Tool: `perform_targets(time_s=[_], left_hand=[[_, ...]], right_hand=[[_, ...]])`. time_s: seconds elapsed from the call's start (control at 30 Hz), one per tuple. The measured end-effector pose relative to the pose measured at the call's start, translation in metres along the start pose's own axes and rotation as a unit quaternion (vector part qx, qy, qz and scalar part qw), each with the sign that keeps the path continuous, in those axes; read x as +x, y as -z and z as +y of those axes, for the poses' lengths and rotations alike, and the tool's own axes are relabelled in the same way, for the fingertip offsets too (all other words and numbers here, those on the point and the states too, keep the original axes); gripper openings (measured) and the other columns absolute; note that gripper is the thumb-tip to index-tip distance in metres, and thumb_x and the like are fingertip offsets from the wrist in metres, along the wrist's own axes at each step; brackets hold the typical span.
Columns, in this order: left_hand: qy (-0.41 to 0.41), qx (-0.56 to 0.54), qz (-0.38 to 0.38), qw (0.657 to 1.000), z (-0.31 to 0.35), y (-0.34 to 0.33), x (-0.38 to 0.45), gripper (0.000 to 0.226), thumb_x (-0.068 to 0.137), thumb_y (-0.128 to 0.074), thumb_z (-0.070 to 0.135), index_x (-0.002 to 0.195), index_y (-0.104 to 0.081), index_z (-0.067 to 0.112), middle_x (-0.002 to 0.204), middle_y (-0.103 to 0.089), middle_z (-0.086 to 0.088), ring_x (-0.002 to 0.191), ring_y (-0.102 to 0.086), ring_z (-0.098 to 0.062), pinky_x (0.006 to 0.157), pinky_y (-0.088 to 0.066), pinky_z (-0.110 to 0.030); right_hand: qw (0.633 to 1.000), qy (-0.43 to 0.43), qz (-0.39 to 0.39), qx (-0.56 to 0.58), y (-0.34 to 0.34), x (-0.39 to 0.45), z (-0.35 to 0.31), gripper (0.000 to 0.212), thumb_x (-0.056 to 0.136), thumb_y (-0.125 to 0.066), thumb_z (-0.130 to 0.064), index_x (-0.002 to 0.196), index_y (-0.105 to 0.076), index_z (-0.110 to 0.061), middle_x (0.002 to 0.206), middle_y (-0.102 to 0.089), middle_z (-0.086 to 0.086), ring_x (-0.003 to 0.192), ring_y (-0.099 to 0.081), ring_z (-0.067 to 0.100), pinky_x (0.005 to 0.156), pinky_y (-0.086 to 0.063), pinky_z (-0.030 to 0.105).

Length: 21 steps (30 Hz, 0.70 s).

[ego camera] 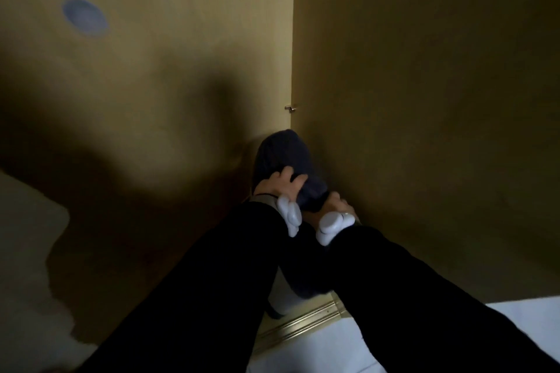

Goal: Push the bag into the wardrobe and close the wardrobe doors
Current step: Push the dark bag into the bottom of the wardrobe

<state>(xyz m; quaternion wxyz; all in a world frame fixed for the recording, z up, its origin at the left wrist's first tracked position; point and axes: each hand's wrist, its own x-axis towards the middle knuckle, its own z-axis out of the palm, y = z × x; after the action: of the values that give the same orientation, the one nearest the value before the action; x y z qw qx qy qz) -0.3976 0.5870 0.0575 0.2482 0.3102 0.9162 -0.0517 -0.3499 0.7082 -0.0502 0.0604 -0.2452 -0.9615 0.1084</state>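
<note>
Both my arms, in black sleeves, reach forward into a dim corner between two yellow-brown panels. A dark grey cloth [283, 157] is bunched up against the gap where the panels meet. My left hand [280, 185] grips the cloth from the left, fingers curled into its folds. My right hand [338, 204] holds the cloth's lower right part and is mostly hidden behind it. A white device sits on each wrist. More of the dark cloth hangs down below my arms.
A small metal latch [290, 108] sticks out at the edge of the left panel [151, 70]. The right panel [424, 100] stands close at an angle. A brass-coloured floor track [306, 321] runs below, beside white floor tiles [394, 342]. A round grey mark [85, 17] is on the left panel.
</note>
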Motion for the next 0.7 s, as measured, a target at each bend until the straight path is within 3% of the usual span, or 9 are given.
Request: perform_targets(time_s=[0.03, 0.07, 0.1, 0.17, 0.4, 0.6, 0.7], left_hand=[[0.009, -0.02, -0.007, 1.0, -0.003, -0.001, 0.0, 0.064, 0.091, -0.044, 0.036, 0.146, -0.012, 0.03, 0.154, -0.008, -0.008, 0.136, -0.02, -0.036, 0.109, -0.029, -0.048], [0.014, -0.03, -0.013, 0.999, -0.004, -0.002, 0.001, 0.064, 0.092, -0.043, 0.037, 0.146, -0.01, 0.031, 0.157, -0.004, -0.006, 0.138, -0.017, -0.035, 0.11, -0.028, -0.048], [0.016, -0.035, -0.018, 0.999, -0.005, -0.001, 0.001, 0.065, 0.092, -0.043, 0.038, 0.146, -0.009, 0.031, 0.158, 0.0, -0.004, 0.14, -0.015, -0.034, 0.112, -0.026, -0.048], [0.015, -0.034, -0.027, 0.999, -0.005, 0.0, -0.001, 0.065, 0.092, -0.042, 0.04, 0.146, -0.008, 0.032, 0.159, 0.003, -0.003, 0.142, -0.012, -0.033, 0.113, -0.024, -0.048], [-0.003, -0.031, -0.039, 0.999, 0.007, 0.007, -0.011, 0.065, 0.092, -0.042, 0.038, 0.147, -0.006, 0.032, 0.159, 0.006, -0.001, 0.143, -0.011, -0.031, 0.114, -0.023, -0.047], [-0.003, -0.024, -0.016, 1.0, 0.01, 0.014, -0.03, 0.07, 0.09, -0.046, 0.034, 0.147, -0.007, 0.03, 0.159, 0.004, -0.003, 0.142, -0.013, -0.031, 0.115, -0.021, -0.043], [-0.002, -0.021, 0.013, 1.0, 0.015, 0.018, -0.047, 0.071, 0.089, -0.048, 0.032, 0.147, -0.008, 0.029, 0.159, 0.002, -0.005, 0.143, -0.013, -0.03, 0.116, -0.018, -0.042]], right_hand=[[0.972, -0.068, -0.189, 0.121, 0.038, -0.007, -0.017, 0.088, 0.055, 0.002, -0.088, 0.099, -0.06, -0.045, 0.064, -0.06, -0.015, 0.047, -0.038, 0.007, 0.05, -0.02, 0.01], [0.945, -0.128, -0.249, 0.17, 0.062, -0.01, -0.032, 0.101, 0.05, -0.017, -0.09, 0.118, -0.059, -0.028, 0.101, -0.066, -0.004, 0.077, -0.058, 0.009, 0.065, -0.036, 0.018], [0.958, -0.145, -0.21, 0.129, 0.054, -0.008, -0.03, 0.109, 0.051, -0.034, -0.085, 0.137, -0.041, -0.02, 0.131, -0.053, 0.005, 0.113, -0.054, 0.017, 0.086, -0.042, 0.027], [0.944, -0.148, -0.272, 0.112, 0.056, -0.006, -0.032, 0.106, 0.065, -0.059, -0.07, 0.148, -0.015, -0.022, 0.151, -0.029, 0.01, 0.136, -0.033, 0.027, 0.109, -0.033, 0.041], [0.959, -0.132, -0.244, 0.052, 0.07, -0.008, -0.022, 0.092, 0.077, -0.064, -0.055, 0.148, -0.013, -0.029, 0.156, -0.021, 0.008, 0.14, -0.027, 0.028, 0.111, -0.031, 0.046], [0.968, -0.099, -0.231, 0.024, 0.099, -0.018, -0.008, 0.082, 0.081, -0.059, -0.052, 0.147, -0.019, -0.026, 0.151, -0.031, 0.008, 0.137, -0.034, 0.026, 0.112, -0.03, 0.037], [0.967, -0.105, -0.23, 0.028, 0.115, -0.027, -0.01, 0.08, 0.082, -0.059, -0.052, 0.147, -0.019, -0.029, 0.151, -0.031, 0.005, 0.138, -0.032, 0.026, 0.112, -0.03, 0.044]])
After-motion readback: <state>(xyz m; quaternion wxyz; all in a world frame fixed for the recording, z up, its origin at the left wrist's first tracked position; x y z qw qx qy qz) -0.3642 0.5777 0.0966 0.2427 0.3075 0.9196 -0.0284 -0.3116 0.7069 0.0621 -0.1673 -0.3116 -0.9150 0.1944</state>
